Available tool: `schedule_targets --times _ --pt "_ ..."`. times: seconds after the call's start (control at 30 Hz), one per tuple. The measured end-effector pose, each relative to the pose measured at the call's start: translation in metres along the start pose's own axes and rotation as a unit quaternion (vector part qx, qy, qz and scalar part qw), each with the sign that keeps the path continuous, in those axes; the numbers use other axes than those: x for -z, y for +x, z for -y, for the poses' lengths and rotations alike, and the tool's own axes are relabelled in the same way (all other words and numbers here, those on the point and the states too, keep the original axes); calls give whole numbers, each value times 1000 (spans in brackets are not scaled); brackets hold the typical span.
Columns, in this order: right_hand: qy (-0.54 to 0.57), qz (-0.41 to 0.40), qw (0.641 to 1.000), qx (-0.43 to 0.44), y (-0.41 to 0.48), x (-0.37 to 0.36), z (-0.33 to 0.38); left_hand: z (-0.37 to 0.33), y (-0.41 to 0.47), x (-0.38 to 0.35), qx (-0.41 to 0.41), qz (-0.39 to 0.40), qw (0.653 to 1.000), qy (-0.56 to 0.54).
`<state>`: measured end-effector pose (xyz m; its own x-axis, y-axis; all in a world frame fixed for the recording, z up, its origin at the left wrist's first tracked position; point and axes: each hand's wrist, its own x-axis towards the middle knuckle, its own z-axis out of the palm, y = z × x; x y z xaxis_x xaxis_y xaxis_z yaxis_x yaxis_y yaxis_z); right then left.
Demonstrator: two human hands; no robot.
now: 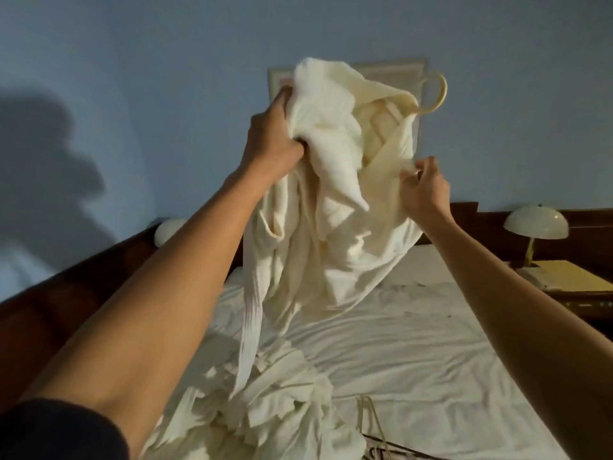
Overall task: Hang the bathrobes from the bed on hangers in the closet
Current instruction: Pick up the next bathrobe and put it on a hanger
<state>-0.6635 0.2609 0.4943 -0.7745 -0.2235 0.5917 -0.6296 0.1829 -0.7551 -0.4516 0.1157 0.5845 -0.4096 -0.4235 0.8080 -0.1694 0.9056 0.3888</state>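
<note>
Bathrobe [331,194], cream, held above bed [431,343] with hanger [434,94] partly inside: left hand [272,141] fisted round bunched shoulder cloth, right hand [424,190] pinching front edge; likely risk, hanger slipping out should the bunched side fail to seat.

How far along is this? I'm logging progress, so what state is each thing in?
bathrobe: held up over the bed, bunched, partly on a hanger.
hanger: inside the robe's collar, hook sticking out.
left hand: grips a bunch of the robe.
right hand: pinches the robe's front edge.
pile of white fabric: crumpled on the bed.
spare hangers: lying on the bed.
bed sheet: wrinkled.
</note>
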Motion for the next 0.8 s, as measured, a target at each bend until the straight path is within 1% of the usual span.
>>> schedule_targets --times 0.07,0.1,0.13,0.23,0.33,0.4,0.47,0.63,0.73,0.8 --pt "-11 22 1000 -6 -2 -6 -11 36 -27 -9 17 94 994 58" --pt "-19 34 999 -8 -4 -11 -18 55 -42 -13 41 120 989 81" --pt "-28 48 998 -5 -7 -18 -26 76 -59 -14 72 133 984 99" --pt "-58 112 992 4 -23 -46 -46 130 -110 -6 169 134 967 139" --pt "-76 173 982 11 -52 -82 -51 171 -162 22 235 110 954 152" --pt "-62 210 975 21 -78 -108 -40 186 -193 51 231 78 958 150" --pt "-36 244 968 37 -107 -134 -20 195 -214 89 215 54 958 181" --pt "63 309 945 89 -185 -187 73 192 -241 219 205 -20 935 289" --pt "117 333 927 127 -235 -209 144 178 -254 314 177 -73 921 339" --pt "168 346 911 148 -274 -222 194 170 -270 384 163 -99 903 384"
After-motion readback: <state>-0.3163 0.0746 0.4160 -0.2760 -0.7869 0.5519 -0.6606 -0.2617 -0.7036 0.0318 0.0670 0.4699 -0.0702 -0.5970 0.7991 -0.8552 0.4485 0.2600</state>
